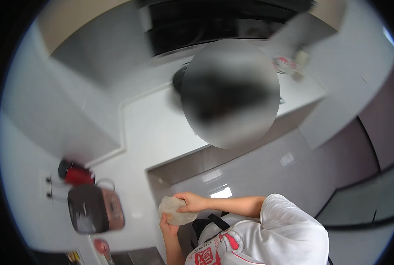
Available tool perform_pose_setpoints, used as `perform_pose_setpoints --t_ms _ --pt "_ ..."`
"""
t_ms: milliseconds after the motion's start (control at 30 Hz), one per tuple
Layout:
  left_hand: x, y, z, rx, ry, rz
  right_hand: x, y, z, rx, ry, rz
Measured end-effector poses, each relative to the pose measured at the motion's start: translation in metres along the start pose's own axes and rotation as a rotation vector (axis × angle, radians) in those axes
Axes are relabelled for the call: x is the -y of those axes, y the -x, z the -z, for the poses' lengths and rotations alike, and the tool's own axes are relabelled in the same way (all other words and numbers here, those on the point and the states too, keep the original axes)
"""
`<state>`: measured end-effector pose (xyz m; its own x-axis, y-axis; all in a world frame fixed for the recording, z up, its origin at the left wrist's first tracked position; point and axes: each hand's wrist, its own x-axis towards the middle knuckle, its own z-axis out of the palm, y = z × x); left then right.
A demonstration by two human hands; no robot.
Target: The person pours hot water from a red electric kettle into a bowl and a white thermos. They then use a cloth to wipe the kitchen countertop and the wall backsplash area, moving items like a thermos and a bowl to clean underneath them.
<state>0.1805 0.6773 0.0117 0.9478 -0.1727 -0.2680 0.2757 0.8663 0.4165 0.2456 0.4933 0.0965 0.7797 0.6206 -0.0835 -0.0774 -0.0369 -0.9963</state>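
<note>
Both hands grip a greyish-beige cloth (177, 209), bunched or folded, in front of my body at the counter's edge. My left hand (169, 226) pinches its lower edge, thumb on top. My right hand (194, 202) holds its upper right side, with the thumb lying over the cloth. A faint brownish patch shows on it near my left thumb. Nearest on the left, a dark rice cooker (88, 208) with a copper-coloured front stands on the white countertop (135, 195).
Behind the rice cooker is a red-and-black appliance (77, 174); plugs (48, 188) sit in the wall. A reddish round object (101, 246) lies lower left. A bottle (302, 56) and a pink-and-white item (284, 64) stand far right. A blurred oval hides part of the far counter.
</note>
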Motion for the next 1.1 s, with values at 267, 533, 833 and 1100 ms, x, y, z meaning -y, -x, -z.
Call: perform_pose_setpoints --t_ms 267,533,833,1100 --pt "0.202 -0.068 -0.191 0.354 -0.761 0.175 -0.042 0.228 0.208 -0.961 0.928 0.208" --pt "0.441 -0.058 -0.324 1.473 -1.356 -0.272 -0.13 0.394 0.301 -1.543 -0.041 -0.075" --pt "0.56 -0.118 -0.394 1.614 -1.301 -0.077 -0.05 0.494 0.429 -1.16 0.833 -0.421" --pt "0.678 -0.253 -0.521 1.614 -1.214 0.135 -0.017 0.561 0.642 -1.298 1.237 -0.571"
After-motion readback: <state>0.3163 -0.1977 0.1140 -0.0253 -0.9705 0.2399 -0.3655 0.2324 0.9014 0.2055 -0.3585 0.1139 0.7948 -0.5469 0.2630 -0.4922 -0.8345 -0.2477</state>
